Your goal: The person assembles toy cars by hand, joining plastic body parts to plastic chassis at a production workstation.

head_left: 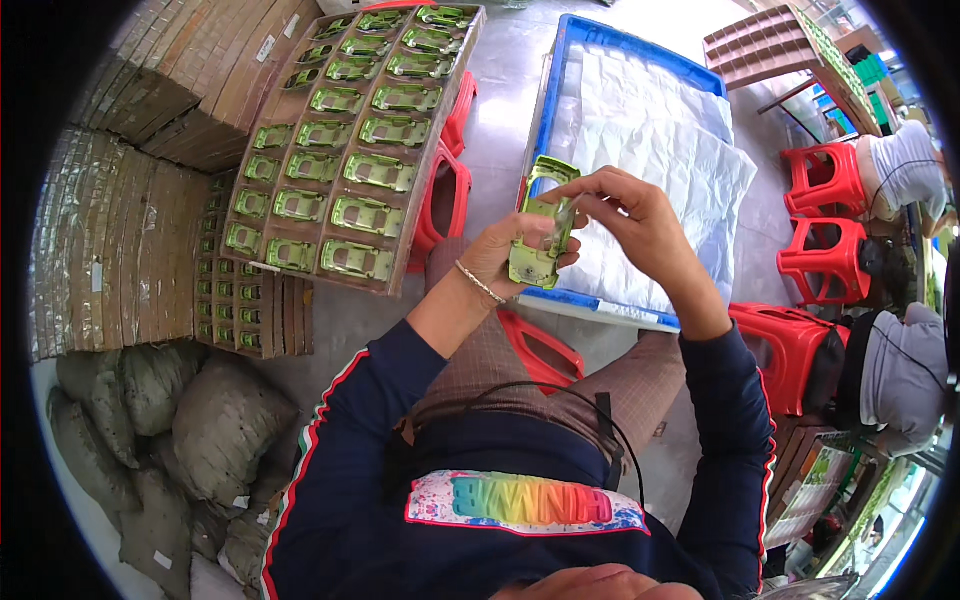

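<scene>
My left hand [493, 258] grips a lime-green toy car body shell [533, 268] by its side, holding it upright over the near left part of a blue-rimmed tray [642, 44]. The shell has openings where the windows go. My right hand [645, 228] reaches in from the right, its thumb and index finger pinched together at the shell's right side. A clear glint shows by those fingertips, but what they hold is too small to make out. White plastic sheeting [655, 130] lies in the tray beneath the hands.
On the left, a brown compartment tray [428, 150] carries rows of similar green shells. Stacked cardboard trays [110, 240] and grey sacks [228, 425] stand beyond it. Red stools [825, 262] and other people sit at the right. A red stool [540, 345] shows between my legs.
</scene>
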Available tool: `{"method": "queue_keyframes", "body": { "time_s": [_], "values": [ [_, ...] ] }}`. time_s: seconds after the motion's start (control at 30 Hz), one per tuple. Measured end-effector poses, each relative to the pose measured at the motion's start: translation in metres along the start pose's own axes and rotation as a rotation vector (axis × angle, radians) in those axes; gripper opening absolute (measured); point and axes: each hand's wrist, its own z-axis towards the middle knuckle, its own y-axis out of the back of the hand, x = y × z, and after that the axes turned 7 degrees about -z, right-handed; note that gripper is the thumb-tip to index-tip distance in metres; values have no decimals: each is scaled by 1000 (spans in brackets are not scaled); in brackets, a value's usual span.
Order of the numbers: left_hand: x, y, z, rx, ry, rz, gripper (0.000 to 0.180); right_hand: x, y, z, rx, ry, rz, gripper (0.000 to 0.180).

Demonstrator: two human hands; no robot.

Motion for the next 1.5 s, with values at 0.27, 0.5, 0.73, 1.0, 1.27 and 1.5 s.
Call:
{"method": "queue_keyframes", "body": {
  "time_s": [0.27,0.5,0.73,1.0,1.27,1.5],
  "values": [
    [20,-9,-12,-47,18,4,63,12,5,-19,-261,48,-134,13],
    [23,-19,-21,-120,-31,106,60,11,-11,-22,-213,103,-155,11],
    [18,-10,-20,-37,-28,104,62,15,-9,-17,-190,135,-234,10],
    [15,-5,-20,-36,-15,146,61,10,-11,-8,-72,78,-241,14],
    [23,3,-19,41,74,60,57,0,-16,-17,8,78,-379,15],
    [35,4,-21,-39,79,174,59,10,-22,-34,-196,281,-709,12]
  ]
}}
